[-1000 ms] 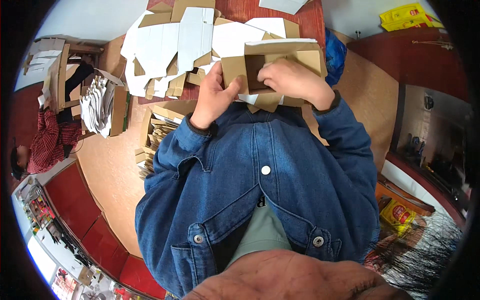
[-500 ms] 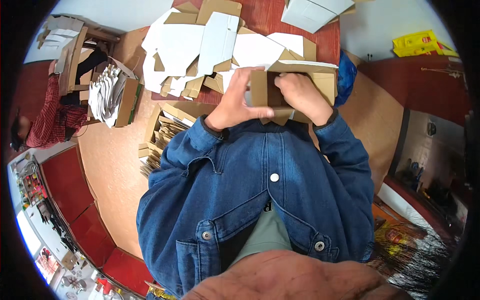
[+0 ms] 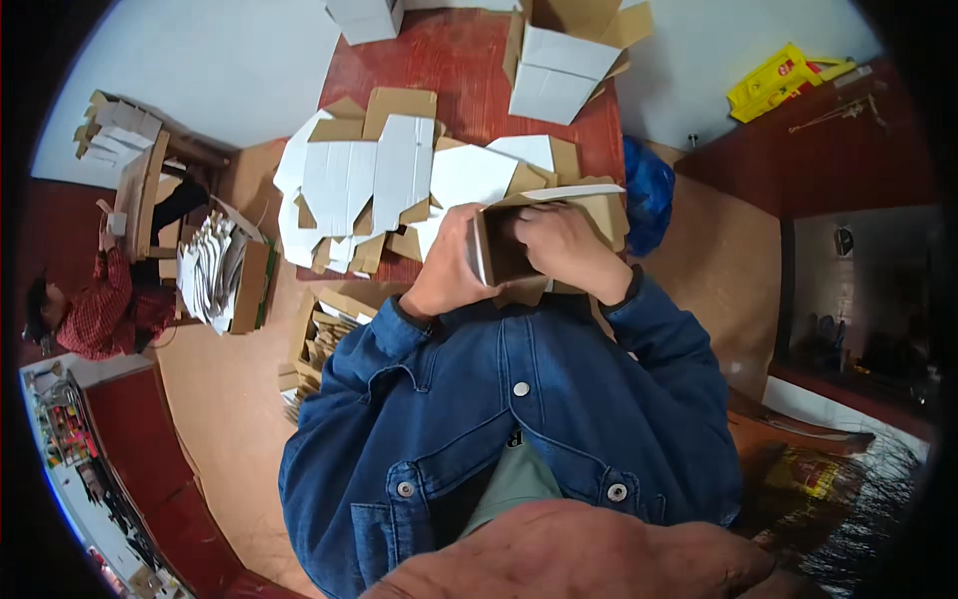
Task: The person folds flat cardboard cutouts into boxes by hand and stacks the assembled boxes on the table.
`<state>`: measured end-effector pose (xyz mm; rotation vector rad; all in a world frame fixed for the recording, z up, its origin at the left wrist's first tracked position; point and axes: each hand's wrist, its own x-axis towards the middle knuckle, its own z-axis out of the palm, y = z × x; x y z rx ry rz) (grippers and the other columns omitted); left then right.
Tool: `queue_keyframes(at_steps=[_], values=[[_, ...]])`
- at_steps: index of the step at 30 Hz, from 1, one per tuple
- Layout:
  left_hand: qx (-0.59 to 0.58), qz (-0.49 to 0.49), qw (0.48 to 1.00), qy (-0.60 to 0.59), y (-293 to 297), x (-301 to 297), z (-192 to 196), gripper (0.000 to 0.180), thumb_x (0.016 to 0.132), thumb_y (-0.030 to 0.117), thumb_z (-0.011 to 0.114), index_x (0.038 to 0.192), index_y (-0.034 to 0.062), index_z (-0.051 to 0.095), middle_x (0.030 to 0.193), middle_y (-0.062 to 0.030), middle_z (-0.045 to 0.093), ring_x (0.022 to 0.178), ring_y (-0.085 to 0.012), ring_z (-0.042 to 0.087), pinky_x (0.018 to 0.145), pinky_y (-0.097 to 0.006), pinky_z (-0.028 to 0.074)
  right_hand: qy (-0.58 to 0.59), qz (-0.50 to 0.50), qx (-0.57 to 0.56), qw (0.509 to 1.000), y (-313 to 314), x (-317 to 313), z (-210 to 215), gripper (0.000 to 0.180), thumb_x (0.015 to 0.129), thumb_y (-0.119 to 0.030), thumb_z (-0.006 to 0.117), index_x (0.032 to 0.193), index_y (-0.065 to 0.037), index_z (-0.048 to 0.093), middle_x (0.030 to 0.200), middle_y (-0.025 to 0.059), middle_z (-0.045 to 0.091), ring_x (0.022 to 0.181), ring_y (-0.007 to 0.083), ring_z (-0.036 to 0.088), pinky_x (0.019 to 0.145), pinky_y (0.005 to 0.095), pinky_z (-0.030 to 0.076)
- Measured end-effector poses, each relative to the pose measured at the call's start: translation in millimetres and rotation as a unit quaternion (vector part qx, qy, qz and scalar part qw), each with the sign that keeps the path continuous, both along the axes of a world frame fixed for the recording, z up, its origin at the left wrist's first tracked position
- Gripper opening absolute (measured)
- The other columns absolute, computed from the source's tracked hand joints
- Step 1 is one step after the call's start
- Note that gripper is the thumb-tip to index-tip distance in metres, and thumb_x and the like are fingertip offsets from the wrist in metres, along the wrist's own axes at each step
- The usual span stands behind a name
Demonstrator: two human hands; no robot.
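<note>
A half-folded cardboard box [image 3: 502,243], brown inside and white outside, is held in front of my chest at the near edge of the table. My left hand [image 3: 446,262] is closed round its left wall, with the fingers behind it partly hidden. My right hand [image 3: 567,247] reaches into the open mouth from the right. Its fingers are bent and bunched together, and the box hides their tips. Brown flaps stick out on the box's right side. Just beyond lies a pile of flat white-and-brown cardboard blanks [image 3: 339,185].
On the red table [image 3: 449,60] stand an open white box [image 3: 564,75] and another white box [image 3: 367,20]. A carton of folded cardboard [image 3: 324,334] is left of me. A person in a checked shirt [image 3: 105,304] works far left. A blue bag [image 3: 649,195] hangs right of the table.
The view has shifted, showing more of the table's far end. The box's mouth has tilted further toward me. My right hand has moved deeper inside, and my left hand has closed more round the wall.
</note>
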<state>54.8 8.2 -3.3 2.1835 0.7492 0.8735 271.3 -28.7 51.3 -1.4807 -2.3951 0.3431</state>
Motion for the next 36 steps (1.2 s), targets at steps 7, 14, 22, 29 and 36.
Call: queue_keyframes(at_steps=[7,14,22,29,36], values=[[-0.132,0.065,0.989,-0.033,-1,-4,-26,0.098,0.061,0.027,0.092,0.142,0.0000,0.044,0.132,-0.0203,0.052,0.118,-0.0365,0.055,0.101,-0.043,0.046,0.053,0.025,0.115,0.992,-22,17,14,0.013,0.079,-0.009,0.066,0.092,-0.010,0.069,0.082,0.0014,0.067,0.077,0.0203,0.059,0.090,0.0327,0.043],[-0.009,0.064,0.998,0.017,0,-2,-29,0.086,0.077,0.035,0.084,0.147,0.0040,0.044,0.147,-0.0204,0.045,0.136,-0.0399,0.044,0.113,-0.048,0.036,-0.020,-0.075,0.202,0.976,-21,69,73,0.016,0.086,-0.013,0.060,0.100,-0.010,0.067,0.089,0.0032,0.064,0.080,0.0200,0.055,0.090,0.0362,0.042],[0.128,0.075,0.973,0.176,-10,-2,-78,0.069,0.092,0.049,0.063,0.147,0.0094,0.049,0.156,-0.0176,0.040,0.148,-0.0389,0.034,0.118,-0.052,0.026,-0.061,-0.157,0.358,0.918,53,130,165,0.020,0.099,-0.007,0.055,0.113,-0.004,0.069,0.105,0.0075,0.069,0.093,0.0253,0.060,0.091,0.0370,0.043],[0.130,0.079,0.971,0.182,-10,1,-78,0.068,0.094,0.051,0.059,0.147,0.0100,0.050,0.156,-0.0174,0.040,0.148,-0.0389,0.033,0.118,-0.053,0.026,-0.146,-0.139,0.378,0.904,123,114,161,0.018,0.099,-0.012,0.060,0.115,-0.009,0.069,0.111,0.0028,0.071,0.100,0.0224,0.063,0.096,0.0337,0.043],[0.105,0.076,0.973,0.188,-12,-4,-81,0.066,0.095,0.049,0.058,0.148,0.0105,0.050,0.159,-0.0167,0.037,0.150,-0.0378,0.030,0.120,-0.053,0.023,-0.164,-0.157,0.321,0.920,152,111,137,0.019,0.101,-0.015,0.061,0.118,-0.011,0.070,0.113,0.0023,0.072,0.103,0.0214,0.064,0.100,0.0336,0.043]])
